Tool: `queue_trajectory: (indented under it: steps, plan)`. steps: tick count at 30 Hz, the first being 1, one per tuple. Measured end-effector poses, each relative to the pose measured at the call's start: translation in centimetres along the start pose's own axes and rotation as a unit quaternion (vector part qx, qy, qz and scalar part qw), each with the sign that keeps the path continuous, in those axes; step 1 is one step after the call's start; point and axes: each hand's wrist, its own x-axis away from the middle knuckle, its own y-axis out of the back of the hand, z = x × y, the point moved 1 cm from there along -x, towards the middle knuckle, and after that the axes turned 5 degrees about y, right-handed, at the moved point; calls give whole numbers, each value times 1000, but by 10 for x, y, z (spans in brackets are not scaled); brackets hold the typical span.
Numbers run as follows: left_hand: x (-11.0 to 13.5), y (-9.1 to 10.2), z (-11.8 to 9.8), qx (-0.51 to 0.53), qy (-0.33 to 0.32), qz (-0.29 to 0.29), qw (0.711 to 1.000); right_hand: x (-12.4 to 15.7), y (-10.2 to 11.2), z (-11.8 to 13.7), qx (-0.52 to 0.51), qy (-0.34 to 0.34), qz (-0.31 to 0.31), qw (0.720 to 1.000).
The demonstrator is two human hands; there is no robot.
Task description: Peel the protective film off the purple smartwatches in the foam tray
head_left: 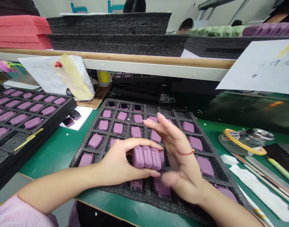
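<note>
My left hand (pixel 120 165) is closed around a row of three purple watch bodies (pixel 146 156), held side by side between thumb and fingers just above a dark foam tray (pixel 173 115). My right hand (pixel 179 157) is open, fingers stretched flat and together, its palm against the right end of that row. A red thread circles the right wrist. The tray's pockets hold several more purple watch bodies (pixel 117 128); three at the far row (pixel 123 106) lie screen up.
A second foam tray (pixel 28 126) of purple bodies sits at left, two loose watches (pixel 72 117) on a white pad beside it. A tape roll on a metal disc (pixel 245 140) and rulers lie at right. Stacked foam sheets (pixel 111 34) fill the shelf above.
</note>
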Motion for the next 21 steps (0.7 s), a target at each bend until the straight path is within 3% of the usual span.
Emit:
queue_trajectory:
  steps: [3, 6, 8, 11, 15, 18, 21]
  plan:
    - [1, 0, 0, -45, -89, 1, 995, -1, 2, -11, -109, -129, -71, 983]
    - [0, -2, -1, -59, -139, 7, 989, -1, 0, -17, -188, -248, -16, 950]
    - [-2, -3, 0, -71, -164, -7, 984, 0, -2, -13, -208, -290, 30, 934]
    - [-3, -3, 2, -78, -189, -14, 979, -1, -5, -4, -199, -296, 53, 933]
    - [-1, 0, 8, -83, -170, -5, 982, -2, -8, 2, -143, -275, 19, 951]
    - [1, 2, 9, -83, -106, -12, 991, 0, -9, 2, -103, -208, -10, 973]
    - [3, 1, 7, 42, 22, 40, 998, 2, -8, 0, -45, -136, -21, 989]
